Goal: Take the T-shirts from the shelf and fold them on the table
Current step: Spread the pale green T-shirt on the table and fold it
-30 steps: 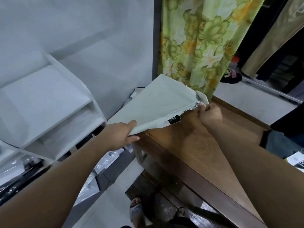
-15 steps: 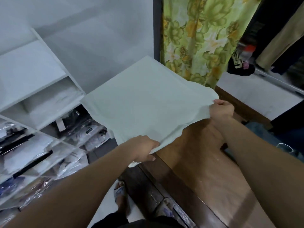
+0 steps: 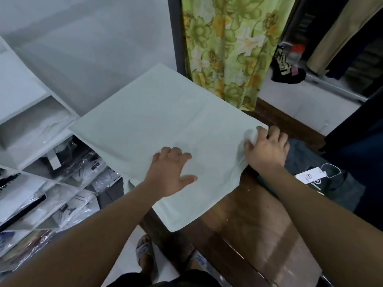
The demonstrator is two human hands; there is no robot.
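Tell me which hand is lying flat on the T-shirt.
The left hand, fingers spread flat on the pale green T-shirt; the right hand bunches its edge.

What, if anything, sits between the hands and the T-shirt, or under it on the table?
Nothing visible. The left hand lies flat on the T-shirt, the right hand holds its edge, and it already lies on the table.

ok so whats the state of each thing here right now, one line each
pale green T-shirt: spread flat, partly on the table, far part overhanging its edge
left hand: fingers spread, pressing on the shirt
right hand: fingers curled on the shirt's right edge
brown wooden table: bare glossy near end
white shelf unit: compartments holding bagged clothes
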